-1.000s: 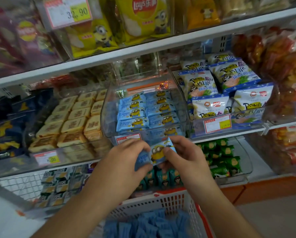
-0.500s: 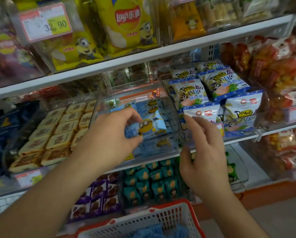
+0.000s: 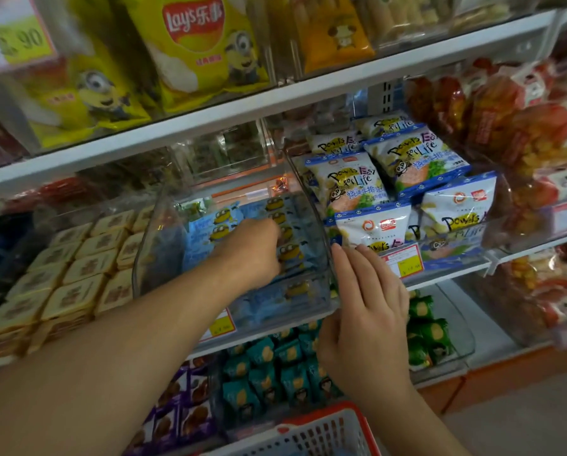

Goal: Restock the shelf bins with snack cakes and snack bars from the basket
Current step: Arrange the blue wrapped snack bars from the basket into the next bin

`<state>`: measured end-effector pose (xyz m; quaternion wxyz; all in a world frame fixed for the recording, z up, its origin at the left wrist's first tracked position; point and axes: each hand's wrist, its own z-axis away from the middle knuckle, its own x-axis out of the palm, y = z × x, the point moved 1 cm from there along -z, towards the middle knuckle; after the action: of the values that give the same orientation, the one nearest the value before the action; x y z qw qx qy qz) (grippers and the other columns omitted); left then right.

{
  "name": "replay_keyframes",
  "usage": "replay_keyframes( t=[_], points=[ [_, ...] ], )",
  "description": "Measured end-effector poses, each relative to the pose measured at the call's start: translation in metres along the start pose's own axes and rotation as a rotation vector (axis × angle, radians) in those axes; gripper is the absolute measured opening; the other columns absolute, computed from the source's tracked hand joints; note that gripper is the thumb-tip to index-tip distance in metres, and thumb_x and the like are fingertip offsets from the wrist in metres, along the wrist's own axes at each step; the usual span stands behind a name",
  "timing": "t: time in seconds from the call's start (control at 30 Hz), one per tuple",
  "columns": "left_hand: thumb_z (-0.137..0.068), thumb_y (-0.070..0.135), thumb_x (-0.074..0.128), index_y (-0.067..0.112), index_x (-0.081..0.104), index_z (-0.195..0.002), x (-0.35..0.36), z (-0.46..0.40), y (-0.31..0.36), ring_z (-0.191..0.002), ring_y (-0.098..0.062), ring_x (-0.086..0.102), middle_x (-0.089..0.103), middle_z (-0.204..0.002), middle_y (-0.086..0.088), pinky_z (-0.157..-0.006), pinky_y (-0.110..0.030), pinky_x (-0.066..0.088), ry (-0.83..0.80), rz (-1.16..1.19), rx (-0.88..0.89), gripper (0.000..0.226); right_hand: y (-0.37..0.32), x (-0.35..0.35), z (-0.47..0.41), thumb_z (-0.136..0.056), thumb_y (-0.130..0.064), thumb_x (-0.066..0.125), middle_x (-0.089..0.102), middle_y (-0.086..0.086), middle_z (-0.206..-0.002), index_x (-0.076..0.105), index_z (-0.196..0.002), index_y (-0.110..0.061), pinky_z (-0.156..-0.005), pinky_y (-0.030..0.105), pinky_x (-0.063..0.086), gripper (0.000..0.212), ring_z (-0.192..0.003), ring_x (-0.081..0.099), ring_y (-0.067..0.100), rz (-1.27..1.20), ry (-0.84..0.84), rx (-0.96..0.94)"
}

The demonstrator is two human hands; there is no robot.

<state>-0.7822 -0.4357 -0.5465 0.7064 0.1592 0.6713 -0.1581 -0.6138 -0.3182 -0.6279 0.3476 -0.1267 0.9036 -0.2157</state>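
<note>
Bin open from above, walled at the sides

I see my left hand (image 3: 252, 248) filling the clear bin (image 3: 311, 205); its wall blocks three o'clock, the shelf (image 3: 308, 90) overhangs twelve.
</note>
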Motion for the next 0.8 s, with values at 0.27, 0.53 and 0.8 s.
replay_keyframes(
  t=[0.27, 0.53, 0.8],
  points=[
    [-0.085, 0.01, 0.075, 0.007, 0.07, -0.079, -0.008, 0.005, 0.003, -0.07, -0.026, 0.065, 0.064, -0.078, -0.01, -0.063, -0.04, 0.06, -0.025, -0.047, 0.032, 0.008, 0.0, 0.001, 0.001, -0.078, -0.004, 0.057, 0.048, 0.009, -0.155, 0.044, -0.155, -0.006, -0.123, 0.049, 0.026, 0.078, -0.152, 0.033, 0.029, -0.004, -0.005, 0.009],
    [-0.107, 0.022, 0.054, 0.021, 0.057, -0.144, -0.029, 0.052, 0.004, -0.112, -0.015, 0.061, 0.063, -0.131, 0.002, -0.088, -0.026, 0.048, -0.033, 0.329, 0.026, 0.037, -0.001, -0.007, 0.0, -0.073, -0.005, 0.064, 0.044, 0.009, -0.158, 0.04, -0.157, -0.005, -0.127, 0.044, 0.018, 0.087, -0.154, 0.027, 0.027, -0.001, -0.081, -0.02],
    [-0.105, 0.028, 0.059, 0.039, 0.066, -0.11, -0.046, 0.152, 0.016, -0.1, 0.005, 0.059, 0.064, -0.105, 0.021, -0.084, -0.015, 0.05, 0.177, 0.665, 0.139, 0.014, 0.002, -0.036, 0.023, -0.076, 0.001, 0.062, 0.017, 0.003, -0.172, 0.022, -0.164, -0.007, -0.128, 0.053, 0.02, 0.097, -0.161, 0.008, 0.024, -0.018, -0.218, -0.123]
  ],
)
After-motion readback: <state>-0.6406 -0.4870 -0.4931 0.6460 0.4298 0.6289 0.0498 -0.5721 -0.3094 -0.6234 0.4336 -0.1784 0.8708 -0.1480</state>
